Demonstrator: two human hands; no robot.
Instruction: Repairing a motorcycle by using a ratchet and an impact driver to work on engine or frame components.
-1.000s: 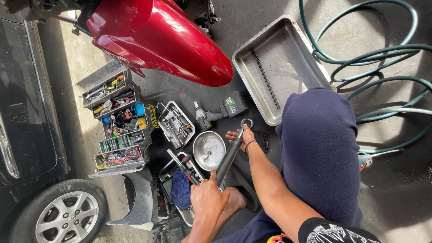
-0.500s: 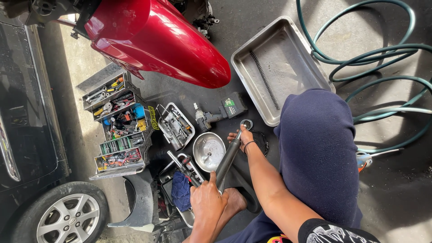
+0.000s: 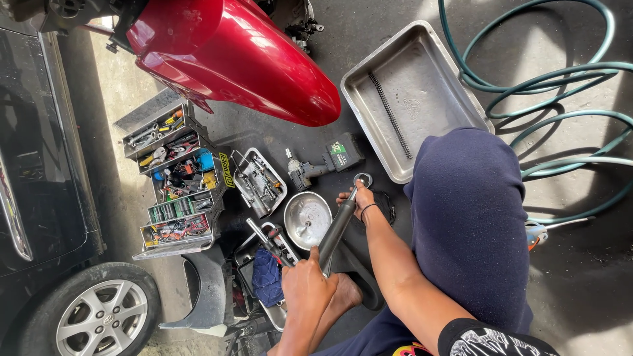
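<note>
The shock absorber (image 3: 337, 224) slants above the floor beside a round metal bowl (image 3: 307, 219). The left hand (image 3: 306, 283) grips its lower end; the right hand (image 3: 358, 198) clasps its top, near the tray (image 3: 422, 59).

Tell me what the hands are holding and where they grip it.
Both hold one dark tube: the left hand grips its lower end, the right hand its upper end.

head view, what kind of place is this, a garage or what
Probably a motorcycle repair spot on a concrete floor: a red motorcycle fairing, an open cantilever toolbox full of tools, and a metal tray beside a green hose.
</note>
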